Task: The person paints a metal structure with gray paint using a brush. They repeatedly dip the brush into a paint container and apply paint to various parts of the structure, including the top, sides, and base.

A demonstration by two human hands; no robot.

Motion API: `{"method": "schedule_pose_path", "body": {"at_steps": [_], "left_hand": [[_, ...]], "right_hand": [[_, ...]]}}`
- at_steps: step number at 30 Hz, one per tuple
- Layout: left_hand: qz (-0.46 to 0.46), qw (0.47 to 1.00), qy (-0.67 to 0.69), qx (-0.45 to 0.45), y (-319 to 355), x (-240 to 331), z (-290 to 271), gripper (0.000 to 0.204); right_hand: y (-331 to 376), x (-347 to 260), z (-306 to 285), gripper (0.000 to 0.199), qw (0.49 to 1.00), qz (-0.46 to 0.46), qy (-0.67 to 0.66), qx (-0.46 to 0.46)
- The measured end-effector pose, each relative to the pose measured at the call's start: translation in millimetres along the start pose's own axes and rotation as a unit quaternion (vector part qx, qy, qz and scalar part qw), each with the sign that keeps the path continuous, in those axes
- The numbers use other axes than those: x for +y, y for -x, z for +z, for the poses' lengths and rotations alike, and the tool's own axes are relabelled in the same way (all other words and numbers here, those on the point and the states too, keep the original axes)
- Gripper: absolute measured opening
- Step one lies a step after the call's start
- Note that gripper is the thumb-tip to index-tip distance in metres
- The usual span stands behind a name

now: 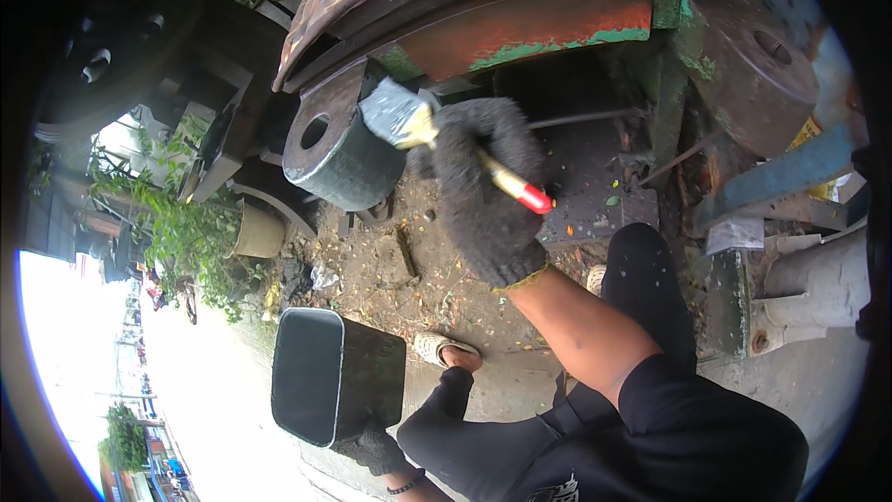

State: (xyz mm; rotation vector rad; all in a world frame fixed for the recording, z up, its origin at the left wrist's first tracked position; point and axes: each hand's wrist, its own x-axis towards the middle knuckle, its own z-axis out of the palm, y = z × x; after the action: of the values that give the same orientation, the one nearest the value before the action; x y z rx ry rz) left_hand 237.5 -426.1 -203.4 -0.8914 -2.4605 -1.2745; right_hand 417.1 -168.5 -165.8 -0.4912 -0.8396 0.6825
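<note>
A paintbrush with a wooden, red-tipped handle is gripped in my right hand, which wears a dark grey knitted glove. Its wide, grey-smeared head lies against the edge of a dark metal cylinder with a round hole in its end plate. Lower down, my left hand, gloved the same way, holds a dark, square-mouthed container by its lower side near my knee. The container's open mouth faces left, and its inside looks dark. Some left fingers are hidden against it.
A rusty, green-and-orange painted metal frame stretches above the cylinder. Another cylinder hangs at the upper right, above a blue bar. A potted plant stands left. Leaves and debris litter the ground around my sandalled foot.
</note>
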Motion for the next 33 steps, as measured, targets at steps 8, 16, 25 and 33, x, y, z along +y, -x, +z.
{"method": "schedule_pose_path", "body": {"at_steps": [8,16,25,33], "left_hand": [[0.013,1.000,-0.005,-0.011,-1,-6,-2,0.052],[0.039,0.998,0.050,-0.012,-3,-25,-2,0.053],[0.022,0.998,0.058,-0.023,3,-18,-8,0.047],[0.047,0.992,-0.069,-0.096,-4,-172,-7,0.075]], "right_hand": [[9,-8,7,0.012,0.999,0.022,-0.032,-0.026],[-9,-13,1,0.010,0.997,-0.027,0.070,-0.009],[-8,-30,-9,0.012,0.999,0.001,0.020,-0.029],[-28,-23,-14,0.014,0.995,-0.018,0.091,-0.044]]}}
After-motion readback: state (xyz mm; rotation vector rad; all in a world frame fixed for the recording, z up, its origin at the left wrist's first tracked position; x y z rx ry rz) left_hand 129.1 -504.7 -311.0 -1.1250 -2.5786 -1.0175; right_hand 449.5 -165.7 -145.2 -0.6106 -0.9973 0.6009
